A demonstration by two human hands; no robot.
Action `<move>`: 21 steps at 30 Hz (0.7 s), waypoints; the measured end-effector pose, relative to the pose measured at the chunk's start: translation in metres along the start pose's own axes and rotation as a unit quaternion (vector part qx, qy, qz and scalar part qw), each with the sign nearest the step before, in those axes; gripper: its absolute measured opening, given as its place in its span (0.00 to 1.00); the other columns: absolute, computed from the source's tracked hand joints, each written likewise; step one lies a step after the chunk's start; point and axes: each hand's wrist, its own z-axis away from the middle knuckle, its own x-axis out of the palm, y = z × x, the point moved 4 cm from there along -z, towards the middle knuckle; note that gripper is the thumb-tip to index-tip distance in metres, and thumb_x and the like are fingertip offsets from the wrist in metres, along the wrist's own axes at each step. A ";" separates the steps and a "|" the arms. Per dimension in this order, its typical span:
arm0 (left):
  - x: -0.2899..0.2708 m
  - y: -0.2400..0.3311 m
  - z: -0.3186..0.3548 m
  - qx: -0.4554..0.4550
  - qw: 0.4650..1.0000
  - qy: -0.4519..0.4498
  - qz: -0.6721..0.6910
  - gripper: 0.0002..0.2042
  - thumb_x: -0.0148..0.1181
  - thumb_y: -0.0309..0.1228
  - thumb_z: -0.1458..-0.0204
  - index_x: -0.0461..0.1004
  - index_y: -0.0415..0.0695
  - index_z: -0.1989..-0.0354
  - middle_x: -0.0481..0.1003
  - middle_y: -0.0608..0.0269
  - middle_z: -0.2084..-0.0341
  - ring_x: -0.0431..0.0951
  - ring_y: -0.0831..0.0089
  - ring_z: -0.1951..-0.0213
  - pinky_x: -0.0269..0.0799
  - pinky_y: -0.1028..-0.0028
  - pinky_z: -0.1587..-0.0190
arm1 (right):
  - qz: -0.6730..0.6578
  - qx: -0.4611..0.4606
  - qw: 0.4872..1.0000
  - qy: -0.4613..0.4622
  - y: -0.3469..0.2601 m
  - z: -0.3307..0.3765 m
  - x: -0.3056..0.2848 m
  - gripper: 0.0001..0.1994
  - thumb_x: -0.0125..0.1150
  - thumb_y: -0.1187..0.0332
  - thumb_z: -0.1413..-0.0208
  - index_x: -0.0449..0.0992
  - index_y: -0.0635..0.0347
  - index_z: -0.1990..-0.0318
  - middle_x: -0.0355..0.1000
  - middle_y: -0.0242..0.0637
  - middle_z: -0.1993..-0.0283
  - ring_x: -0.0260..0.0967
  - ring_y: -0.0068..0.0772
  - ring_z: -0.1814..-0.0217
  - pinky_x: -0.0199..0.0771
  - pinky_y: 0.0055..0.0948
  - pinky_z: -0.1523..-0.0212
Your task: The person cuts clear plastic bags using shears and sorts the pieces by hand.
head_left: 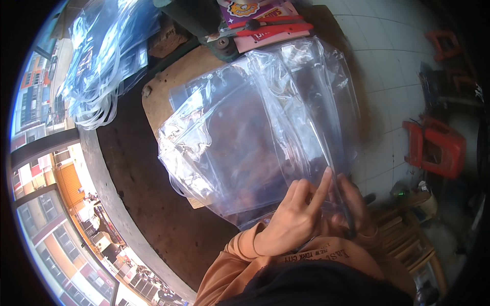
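Observation:
A large clear plastic bag (240,143), or several in layers, lies spread and creased over a brown board (158,99) in front of me. My left hand (296,217) is at its near right edge, index finger stretched along a narrow strip (343,199), the other fingers curled. This strip looks pale at its far end and dark toward my body; its kind is unclear. On the strip's other side, my right hand (357,204) has its fingers bent around the plastic edge. Its fingertips are partly hidden, and the plastic between the hands is hard to make out.
A pile of clear bags with whitish handles (107,66) hangs at the far left. Beyond the plastic stand a dark machine part (223,47), a red-handled tool (275,25) and a purple and pink package (260,43). Red stools (436,145) and a wooden chair (408,239) are right.

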 end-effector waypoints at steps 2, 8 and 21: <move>0.001 0.001 -0.001 -0.003 1.000 0.011 -0.001 0.33 0.51 0.15 0.72 0.63 0.31 0.47 0.60 0.58 0.77 0.64 0.67 0.75 0.66 0.72 0.71 | -0.006 0.005 1.000 -0.002 0.001 0.000 -0.001 0.35 0.66 0.41 0.64 0.62 0.64 0.63 0.55 0.29 0.75 0.51 0.19 0.73 0.53 0.21 0.74; 0.003 0.000 0.000 -0.003 1.000 0.015 -0.016 0.33 0.53 0.17 0.71 0.62 0.30 0.46 0.59 0.59 0.77 0.64 0.67 0.75 0.65 0.73 0.71 | -0.008 0.047 0.999 0.003 -0.006 -0.003 -0.001 0.36 0.68 0.40 0.68 0.62 0.63 0.65 0.56 0.27 0.76 0.51 0.16 0.74 0.51 0.18 0.75; 0.000 -0.003 -0.002 0.006 1.000 0.023 -0.020 0.33 0.55 0.19 0.71 0.64 0.32 0.47 0.59 0.59 0.78 0.64 0.67 0.75 0.65 0.72 0.71 | 0.013 0.134 0.990 0.040 -0.004 0.003 -0.005 0.33 0.72 0.47 0.71 0.65 0.62 0.64 0.58 0.22 0.78 0.52 0.12 0.75 0.51 0.14 0.76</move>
